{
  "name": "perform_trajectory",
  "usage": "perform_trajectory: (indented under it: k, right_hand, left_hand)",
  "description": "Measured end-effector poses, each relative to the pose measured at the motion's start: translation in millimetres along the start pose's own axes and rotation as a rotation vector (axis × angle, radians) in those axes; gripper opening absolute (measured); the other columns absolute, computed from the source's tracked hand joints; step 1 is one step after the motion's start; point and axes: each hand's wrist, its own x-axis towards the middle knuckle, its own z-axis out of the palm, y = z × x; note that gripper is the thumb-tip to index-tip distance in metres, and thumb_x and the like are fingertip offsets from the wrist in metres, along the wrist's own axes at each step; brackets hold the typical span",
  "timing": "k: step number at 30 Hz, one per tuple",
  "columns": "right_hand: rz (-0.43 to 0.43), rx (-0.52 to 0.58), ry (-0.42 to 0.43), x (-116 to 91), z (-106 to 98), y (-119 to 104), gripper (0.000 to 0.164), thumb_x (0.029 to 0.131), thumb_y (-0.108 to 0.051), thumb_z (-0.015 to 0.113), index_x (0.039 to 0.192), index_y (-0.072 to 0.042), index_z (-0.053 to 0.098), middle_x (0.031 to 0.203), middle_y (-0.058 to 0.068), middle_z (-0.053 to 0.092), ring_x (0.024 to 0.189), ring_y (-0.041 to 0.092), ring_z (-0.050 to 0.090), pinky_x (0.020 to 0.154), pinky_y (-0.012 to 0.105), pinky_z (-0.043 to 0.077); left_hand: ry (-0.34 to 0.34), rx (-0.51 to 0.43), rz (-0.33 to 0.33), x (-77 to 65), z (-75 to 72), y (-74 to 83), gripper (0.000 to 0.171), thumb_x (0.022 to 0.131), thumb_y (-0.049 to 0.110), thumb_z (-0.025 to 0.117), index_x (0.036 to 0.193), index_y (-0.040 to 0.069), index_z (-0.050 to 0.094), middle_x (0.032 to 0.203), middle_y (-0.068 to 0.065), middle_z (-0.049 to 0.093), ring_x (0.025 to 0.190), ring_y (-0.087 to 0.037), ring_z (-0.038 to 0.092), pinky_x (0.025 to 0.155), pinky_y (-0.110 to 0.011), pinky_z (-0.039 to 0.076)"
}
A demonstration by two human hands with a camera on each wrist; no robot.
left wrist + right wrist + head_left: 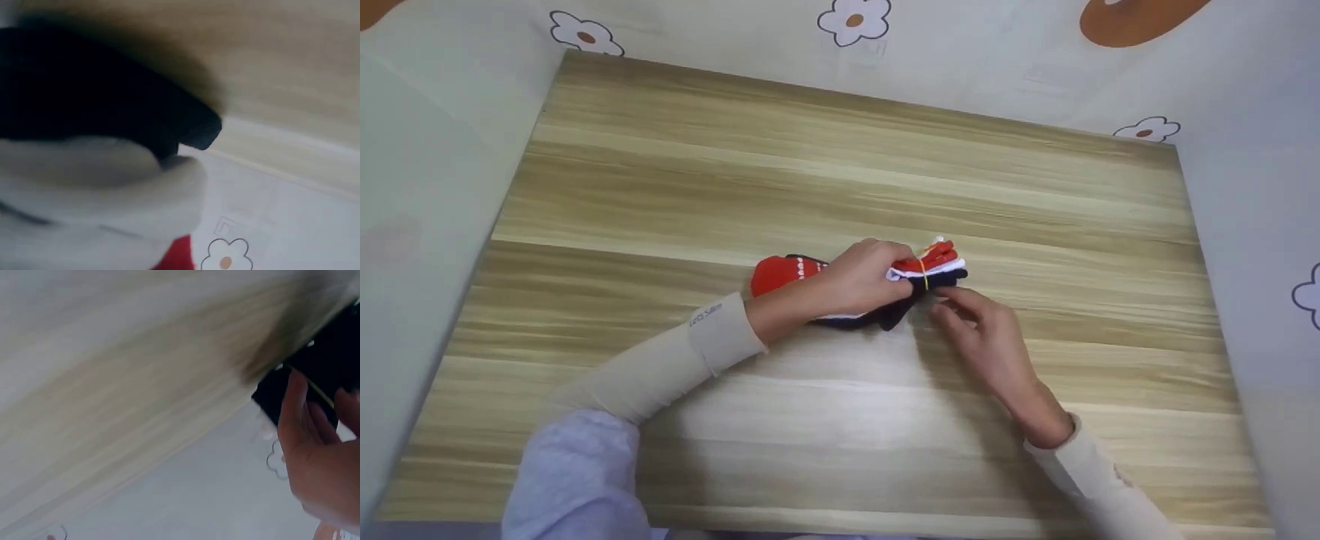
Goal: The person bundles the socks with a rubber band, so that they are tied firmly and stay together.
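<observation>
A bundle of socks (776, 276) in red, white and black lies across the middle of the table, its layered ends fanning to the right. A thin yellow rubber band (924, 274) runs round the bundle near those ends. From above, my left hand (862, 277) grips the bundle just left of the band and hides its middle. At the lower right side, my right hand (990, 337) has its fingers bent loosely, thumb apart from index finger. In the right wrist view, a fingertip (296, 385) is right at the band over black fabric (332, 354).
The wood-grain table (885, 420) fills most of the head view. Pale walls (975, 82) with flower drawings rise along its back and sides. Both forearms wear cream sleeves (660, 360).
</observation>
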Motion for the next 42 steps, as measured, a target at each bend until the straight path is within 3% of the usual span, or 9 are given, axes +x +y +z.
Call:
perform_trajectory:
  k: [8,13,17,21,25,29,33,36,42]
  right_hand:
    - [-0.039,-0.053,0.161,15,15,-6,0.007,0.094,-0.009,0.073,0.098,-0.008,0.079,0.094,0.006,0.080,0.088,0.018,0.075,0.081,0.038,0.061]
    - [-0.022,-0.021,0.137,14,14,-6,0.006,0.094,-0.009,0.069,0.093,-0.009,0.075,0.090,0.002,0.077,0.085,0.014,0.072,0.078,0.024,0.058]
    - [0.003,0.066,0.079,11,9,-3,0.006,0.093,-0.007,0.069,0.094,-0.008,0.074,0.092,0.003,0.075,0.092,0.014,0.071,0.088,0.027,0.059]
    - [0.071,0.248,-0.007,7,1,-1,0.004,0.092,-0.004,0.070,0.094,-0.003,0.073,0.097,0.005,0.075,0.101,0.015,0.070,0.095,0.026,0.056]
    - [0.155,0.570,-0.077,4,-7,-4,0.006,0.095,-0.001,0.065,0.091,-0.001,0.069,0.094,0.007,0.075,0.097,0.018,0.071,0.094,0.029,0.056]
    - [0.195,0.878,-0.127,0,-9,-8,0.015,0.099,0.002,0.051,0.096,0.000,0.065,0.080,0.007,0.067,0.081,0.020,0.065,0.085,0.033,0.055]
    - [0.255,0.991,-0.161,-4,-9,-12,0.019,0.102,-0.001,0.044,0.107,-0.003,0.062,0.075,0.004,0.066,0.065,0.015,0.061,0.066,0.026,0.053]
    - [0.278,0.933,-0.273,-6,-10,-11,0.019,0.104,-0.002,0.043,0.113,0.001,0.060,0.078,0.004,0.070,0.052,0.008,0.053,0.056,0.023,0.049]
    - [0.374,0.753,-0.676,-4,-8,-6,0.030,0.105,-0.006,0.050,0.128,0.010,0.058,0.093,0.006,0.073,0.052,0.005,0.050,0.059,0.023,0.052]
  left_hand:
    - [-0.036,0.013,0.011,-4.0,3.9,1.4,0.043,0.094,0.032,0.068,0.129,0.007,0.064,0.112,-0.005,0.068,0.098,-0.021,0.060,0.088,-0.033,0.052]
    - [-0.052,0.092,0.027,-6.0,10.5,4.3,0.063,0.093,0.035,0.073,0.144,0.006,0.051,0.130,-0.005,0.061,0.109,-0.020,0.059,0.098,-0.035,0.054]
    - [-0.010,0.135,0.046,-4.5,13.6,4.5,0.053,0.096,0.024,0.069,0.143,0.006,0.052,0.133,-0.007,0.063,0.113,-0.022,0.061,0.103,-0.038,0.053]
    - [0.052,0.148,0.080,-3.2,14.2,2.9,0.032,0.098,0.019,0.066,0.128,0.008,0.060,0.118,-0.006,0.071,0.103,-0.022,0.064,0.097,-0.037,0.055]
    - [0.116,0.167,0.119,-3.5,14.8,0.5,0.023,0.097,0.015,0.064,0.119,0.007,0.062,0.108,-0.007,0.073,0.094,-0.022,0.066,0.089,-0.036,0.057]
    - [0.205,0.181,0.144,-3.0,15.4,-2.2,0.021,0.096,0.013,0.064,0.115,0.005,0.061,0.102,-0.010,0.073,0.087,-0.024,0.066,0.081,-0.037,0.057]
    - [0.314,0.185,0.150,-2.1,13.2,-3.7,0.023,0.095,0.011,0.064,0.116,0.003,0.061,0.101,-0.012,0.071,0.087,-0.025,0.065,0.080,-0.041,0.057]
    - [0.386,0.180,0.156,-1.7,10.2,-3.3,0.027,0.094,0.009,0.065,0.119,0.002,0.062,0.105,-0.014,0.072,0.091,-0.026,0.067,0.082,-0.043,0.059]
    - [0.440,0.174,0.188,-0.2,8.0,-1.2,0.026,0.092,0.006,0.062,0.117,0.002,0.063,0.106,-0.013,0.072,0.093,-0.026,0.069,0.083,-0.043,0.060]
